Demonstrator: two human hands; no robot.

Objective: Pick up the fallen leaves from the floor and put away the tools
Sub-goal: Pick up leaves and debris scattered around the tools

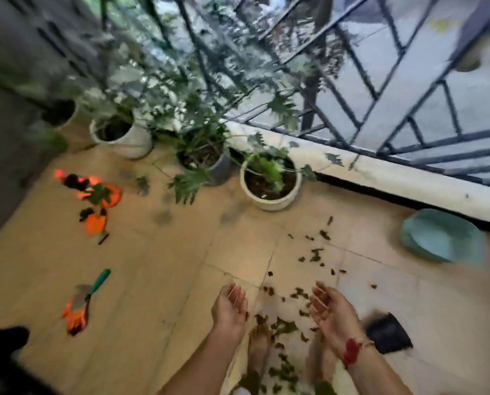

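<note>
both hands hang low over the tiled floor [158, 280], palms turned in toward each other. the left hand [229, 309] and right hand [330, 312] stand apart with the fallen leaves [283, 327] between them, which looks like a setup for scooping the litter together. each grip is loose, with the fingers gently curved and nothing held. more leaves trail off toward the far right, near a teal basin [443, 238] by the ledge. a black pot [387, 332] sits just right of the right wrist and may be meant to take the leaves. the tools lie well apart on the left: a teal-handled trowel [95, 286] resting across an orange glove [74, 315], not yet put away.
</note>
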